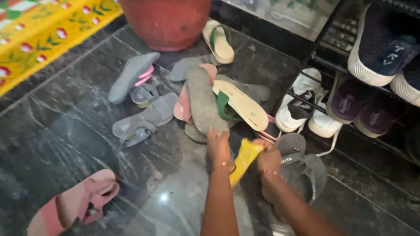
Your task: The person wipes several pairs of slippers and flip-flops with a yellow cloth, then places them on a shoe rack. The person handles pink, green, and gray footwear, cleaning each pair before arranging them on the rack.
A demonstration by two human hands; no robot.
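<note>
Head view: a person is crouching over a dark polished floor, both hands gripping a yellow cloth stretched between them. Left hand is clenched on the cloth's lower end while reaching toward a grey slipper in a loose pile of sandals; right hand is pinching the upper end, just above a grey sandal. A pink sandal is lying well apart, and a shoe rack is standing to the right. Risk, by judgement: with both hands occupied, the heaped slippers may be sliding apart if nudged.
</note>
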